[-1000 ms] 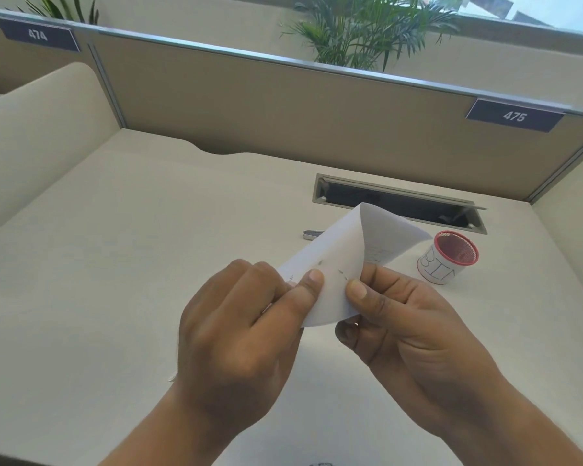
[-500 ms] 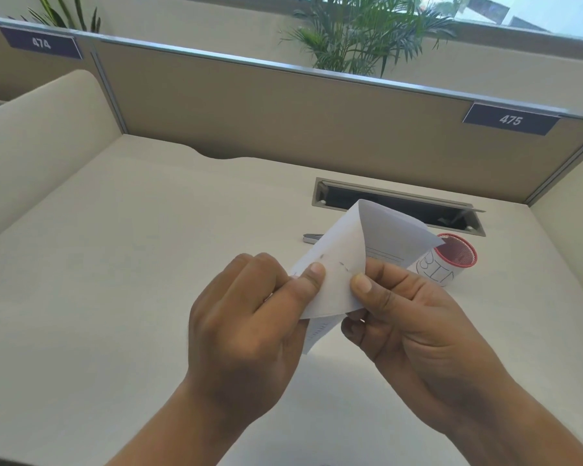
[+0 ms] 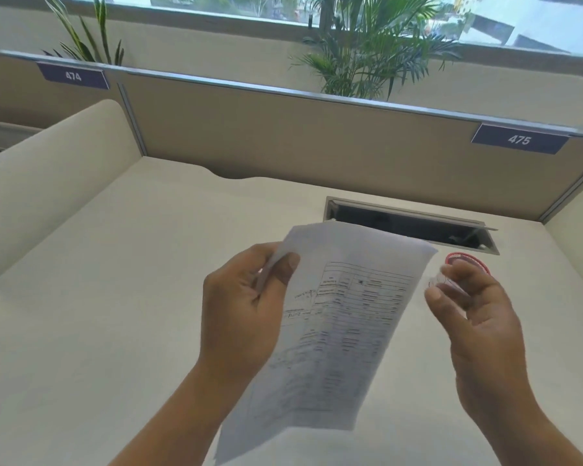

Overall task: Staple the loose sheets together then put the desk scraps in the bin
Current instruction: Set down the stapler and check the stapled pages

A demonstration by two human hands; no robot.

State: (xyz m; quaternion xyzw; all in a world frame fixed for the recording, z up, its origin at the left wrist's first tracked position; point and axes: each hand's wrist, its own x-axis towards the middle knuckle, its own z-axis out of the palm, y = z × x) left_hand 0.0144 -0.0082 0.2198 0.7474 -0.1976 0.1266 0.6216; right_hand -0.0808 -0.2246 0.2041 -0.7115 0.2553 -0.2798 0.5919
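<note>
The left hand (image 3: 243,307) pinches the printed sheets (image 3: 344,331) by their top left corner (thumb in front) above the middle of the desk (image 3: 115,297), while the right hand (image 3: 475,317), fingers relaxed and empty, hovers before the red-rimmed bin (image 3: 465,258) near the far right corner.
</note>
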